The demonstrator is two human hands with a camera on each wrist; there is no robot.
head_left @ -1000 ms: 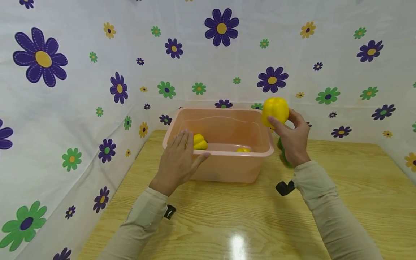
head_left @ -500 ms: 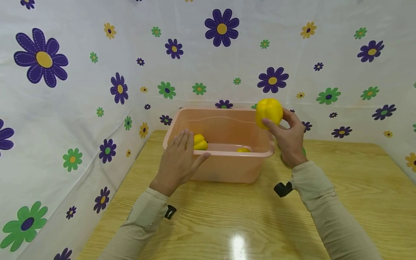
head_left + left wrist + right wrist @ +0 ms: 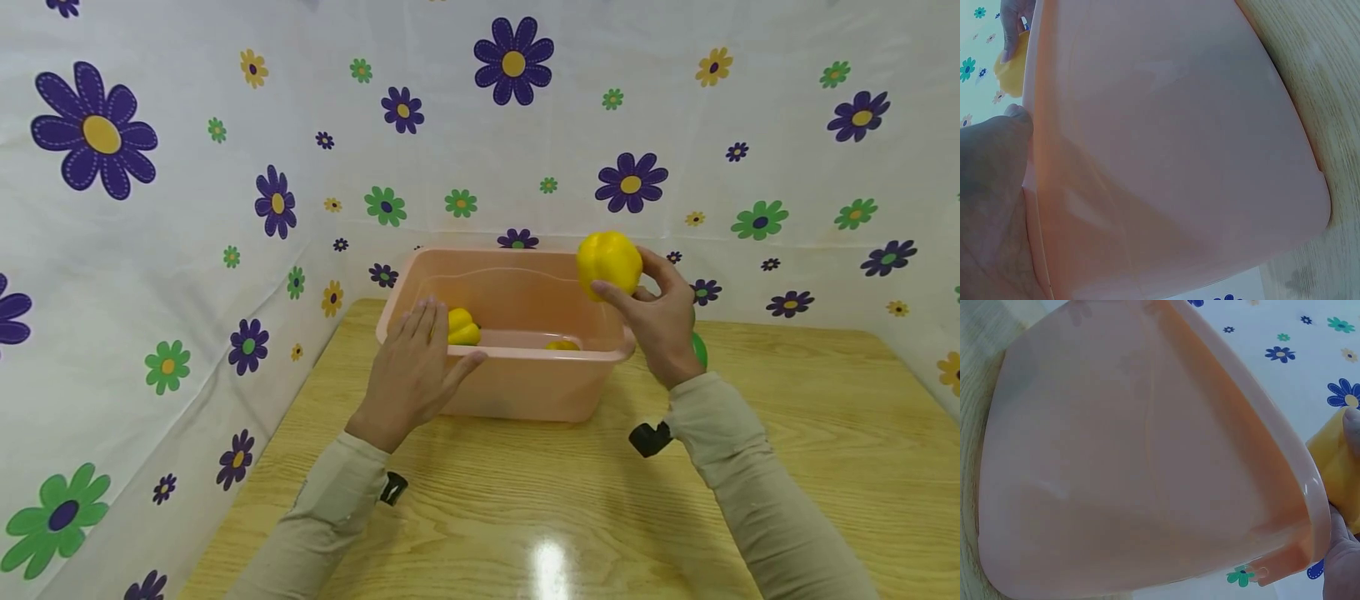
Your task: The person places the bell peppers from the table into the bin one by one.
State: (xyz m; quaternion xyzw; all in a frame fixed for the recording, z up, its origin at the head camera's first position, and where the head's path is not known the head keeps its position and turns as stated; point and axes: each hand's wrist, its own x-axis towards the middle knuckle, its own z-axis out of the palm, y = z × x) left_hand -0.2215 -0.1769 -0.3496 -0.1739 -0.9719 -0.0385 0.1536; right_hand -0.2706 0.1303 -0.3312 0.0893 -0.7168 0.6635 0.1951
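Observation:
A pink plastic basin (image 3: 517, 385) stands on the wooden table. My left hand (image 3: 411, 367) rests on its near left rim with straight fingers; the left wrist view shows this hand (image 3: 991, 194) against the basin's edge. Above the basin's right end, my right hand (image 3: 663, 321) holds a yellow bell pepper (image 3: 609, 262) between thumb and fingers. That pepper (image 3: 1333, 459) also appears at the right edge of the right wrist view, beyond the rim. Inside the basin lie a yellow pepper (image 3: 464, 327) at the left, partly behind my left fingers, and another yellow piece (image 3: 562, 344), mostly hidden by the front wall.
Behind my right wrist a green object (image 3: 700, 350) is mostly hidden, right of the basin. A white cloth with printed flowers (image 3: 513, 63) hangs at the back and sides of the wooden table (image 3: 517, 492). Black wrist cameras (image 3: 650, 438) stick out from the sleeves.
My right hand has moved left and slightly down with the yellow bell pepper, from beside the basin's right end to over it. The left hand has stayed on the rim.

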